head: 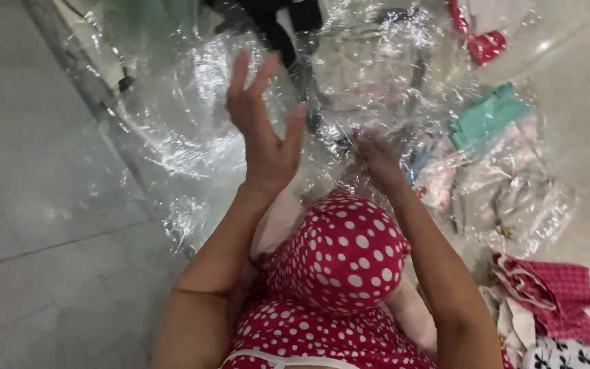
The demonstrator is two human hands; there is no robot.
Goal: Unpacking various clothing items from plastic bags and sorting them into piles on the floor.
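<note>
A large sheet of clear, crinkled plastic spreads in front of me over the floor and over a pile of clothes. My left hand is raised with its fingers spread, the palm against or just in front of the plastic. My right hand has its fingers closed, pinching a bunched part of the same clear plastic near its middle. Below my arms is my knee under a red fabric with white dots.
Folded clothes lie under and beside the plastic: a teal piece, a red piece, pale ones. A pink checked cloth lies at the lower right. Grey floor tiles fill the left, with a metal rail running diagonally.
</note>
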